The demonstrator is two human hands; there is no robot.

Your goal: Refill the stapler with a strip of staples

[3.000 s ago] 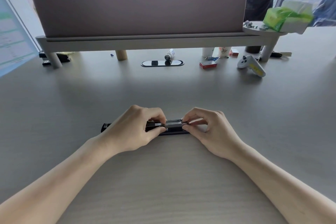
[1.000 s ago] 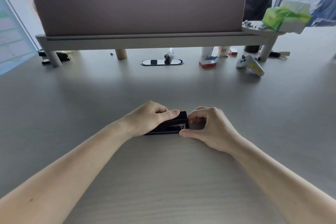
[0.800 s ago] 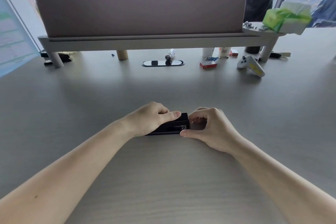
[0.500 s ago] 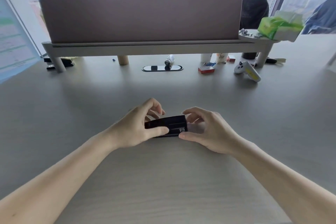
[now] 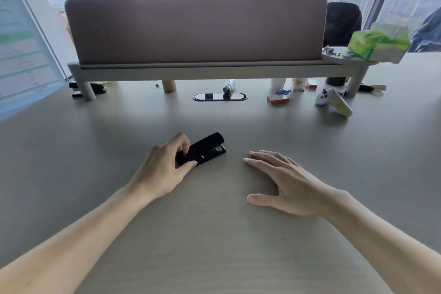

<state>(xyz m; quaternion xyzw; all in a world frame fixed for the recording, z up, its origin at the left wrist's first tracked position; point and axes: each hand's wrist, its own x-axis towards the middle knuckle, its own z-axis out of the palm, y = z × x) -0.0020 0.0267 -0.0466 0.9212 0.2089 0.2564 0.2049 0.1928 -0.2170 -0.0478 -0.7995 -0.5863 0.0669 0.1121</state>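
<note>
Nearest you, just right of the stapler [image 5: 201,150], your right hand [image 5: 284,182] lies flat on the grey desk [image 5: 214,246], palm down, fingers spread and empty, its fingertips a short way from the stapler's nose without touching it. Your left hand [image 5: 164,167] has the stapler's rear end pinched between thumb below and curled fingers on top, so that end is hidden; the front end points away from you and to the right. The black body rests on the desk and looks closed, top arm down on the base (a small pale glint shows along its side, too small to say whether it is metal track or staples). No loose strip of staples lies anywhere near the stapler.

Judging from that, the loading looks done: nothing is left out to insert, and the top appears folded shut. What may remain is letting go with your left hand, perhaps a test press; whether the top has latched cannot be told from here.

Farther beyond the stapler sits an oval cable port [image 5: 220,96], and right of that a small red box [image 5: 278,99] and a white game controller [image 5: 333,102], all under the desk divider [image 5: 195,28].
</note>
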